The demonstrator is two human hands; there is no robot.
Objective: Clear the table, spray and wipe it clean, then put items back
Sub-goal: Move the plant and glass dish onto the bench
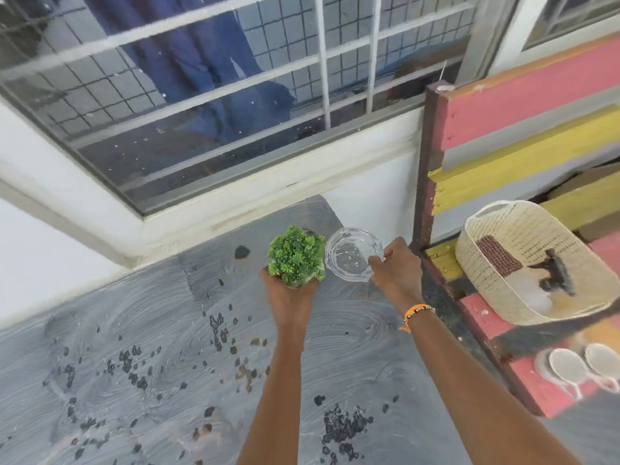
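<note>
A small green potted plant [296, 254] is held from below by my left hand [289, 293], fingers curled round its pot, over the far right part of the grey table [134, 330]. Right beside it, a clear glass dish [352, 253] is pinched at its right rim by my right hand [396, 266]. Both items are close above or on the tabletop near its back corner; I cannot tell if they touch it. The grey surface shows swirled wipe marks and dark chipped spots.
A striped pink, yellow and grey wooden bench [523, 105] stands to the right. On it sit a cream woven basket [523, 260] holding a dark spray bottle and cloths, and white cups [570, 367]. A barred window [201, 95] and a white wall back the table.
</note>
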